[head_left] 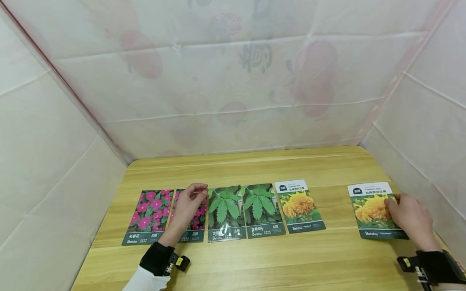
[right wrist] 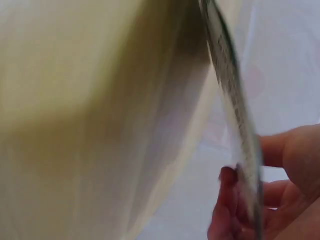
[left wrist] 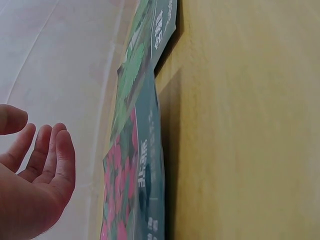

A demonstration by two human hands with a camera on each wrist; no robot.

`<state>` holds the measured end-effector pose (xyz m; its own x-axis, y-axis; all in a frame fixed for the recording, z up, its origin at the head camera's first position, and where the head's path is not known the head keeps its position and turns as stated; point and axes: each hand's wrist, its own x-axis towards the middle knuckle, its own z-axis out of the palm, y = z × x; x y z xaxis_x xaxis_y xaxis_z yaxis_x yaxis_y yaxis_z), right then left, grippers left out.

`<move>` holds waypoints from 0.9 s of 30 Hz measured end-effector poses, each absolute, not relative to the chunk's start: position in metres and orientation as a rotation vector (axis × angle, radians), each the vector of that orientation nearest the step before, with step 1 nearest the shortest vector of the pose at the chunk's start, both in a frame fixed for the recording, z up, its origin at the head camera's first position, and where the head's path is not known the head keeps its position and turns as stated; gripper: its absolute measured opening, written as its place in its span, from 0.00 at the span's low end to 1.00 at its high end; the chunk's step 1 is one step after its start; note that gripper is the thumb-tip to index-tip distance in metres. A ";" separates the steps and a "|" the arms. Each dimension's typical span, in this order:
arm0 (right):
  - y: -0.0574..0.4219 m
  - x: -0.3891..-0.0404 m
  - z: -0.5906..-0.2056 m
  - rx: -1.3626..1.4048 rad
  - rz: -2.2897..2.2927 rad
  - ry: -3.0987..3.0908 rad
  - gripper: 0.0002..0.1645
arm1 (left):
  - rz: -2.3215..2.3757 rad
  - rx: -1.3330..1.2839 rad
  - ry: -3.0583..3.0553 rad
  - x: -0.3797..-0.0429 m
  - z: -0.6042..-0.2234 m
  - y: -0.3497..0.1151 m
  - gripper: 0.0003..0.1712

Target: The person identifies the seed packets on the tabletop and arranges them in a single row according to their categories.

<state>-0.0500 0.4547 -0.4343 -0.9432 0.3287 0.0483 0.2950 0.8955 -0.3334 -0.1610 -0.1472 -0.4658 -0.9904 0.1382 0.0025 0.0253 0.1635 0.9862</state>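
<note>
My right hand [head_left: 413,220] pinches the right edge of a seed packet with yellow sunflowers [head_left: 375,214], thumb on its face and fingers behind. In the right wrist view the packet [right wrist: 235,95] is seen edge-on, tilted up off the table. My left hand [head_left: 187,206] hovers over a pink-flower seed packet [head_left: 193,235] and hides part of it. The left wrist view shows its fingers [left wrist: 65,160] loosely bent, with nothing held and a gap to the packets.
In a row on the wooden table [head_left: 255,262] lie another pink-flower packet [head_left: 149,216], two green-leaf packets [head_left: 225,212] [head_left: 263,210] and a second sunflower packet [head_left: 300,206]. White fabric walls [head_left: 218,81] enclose the table's back and sides.
</note>
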 end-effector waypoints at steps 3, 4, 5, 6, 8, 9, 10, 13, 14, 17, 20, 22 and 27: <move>0.451 -0.050 -0.430 -0.491 0.570 -2.919 0.23 | 1.976 0.164 2.326 -0.161 -0.466 -0.147 0.19; 0.450 -0.050 -0.429 -0.486 0.586 -2.903 0.24 | 1.977 0.162 2.330 -0.161 -0.466 -0.147 0.18; 0.449 -0.051 -0.428 -0.489 0.589 -2.887 0.24 | 1.979 0.163 2.331 -0.161 -0.466 -0.147 0.18; 0.448 -0.052 -0.426 -0.493 0.596 -2.873 0.26 | 1.978 0.164 2.336 -0.161 -0.466 -0.147 0.18; 0.447 -0.054 -0.423 -0.497 0.619 -2.850 0.29 | 1.977 0.161 2.344 -0.161 -0.467 -0.147 0.19; 0.447 -0.056 -0.422 -0.502 0.636 -2.838 0.30 | 1.977 0.159 2.343 -0.161 -0.467 -0.148 0.19; 0.446 -0.058 -0.420 -0.509 0.648 -2.826 0.30 | 1.975 0.155 2.344 -0.161 -0.467 -0.148 0.19; 0.441 -0.063 -0.418 -0.526 0.704 -2.788 0.31 | 1.975 0.146 2.337 -0.161 -0.466 -0.148 0.19; 0.439 -0.064 -0.417 -0.537 0.722 -2.773 0.30 | 1.974 0.143 2.334 -0.161 -0.466 -0.149 0.19; 0.432 -0.070 -0.417 -0.587 0.787 -2.730 0.31 | 1.971 0.143 2.329 -0.161 -0.466 -0.149 0.19; 0.425 -0.078 -0.418 -0.643 0.867 -2.703 0.32 | 1.967 0.149 2.332 -0.161 -0.467 -0.150 0.19; 0.421 -0.083 -0.420 -0.656 0.910 -2.693 0.33 | 1.969 0.153 2.334 -0.161 -0.466 -0.149 0.19; 0.416 -0.094 -0.426 -0.615 0.950 -2.701 0.33 | 1.977 0.166 2.336 -0.160 -0.465 -0.149 0.19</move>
<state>-0.0939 0.4156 -0.4256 -0.8901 0.4518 0.0604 0.3146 0.7048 -0.6358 -0.1598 -0.1490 -0.4653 -0.9912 0.1317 0.0113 0.0329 0.1634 0.9860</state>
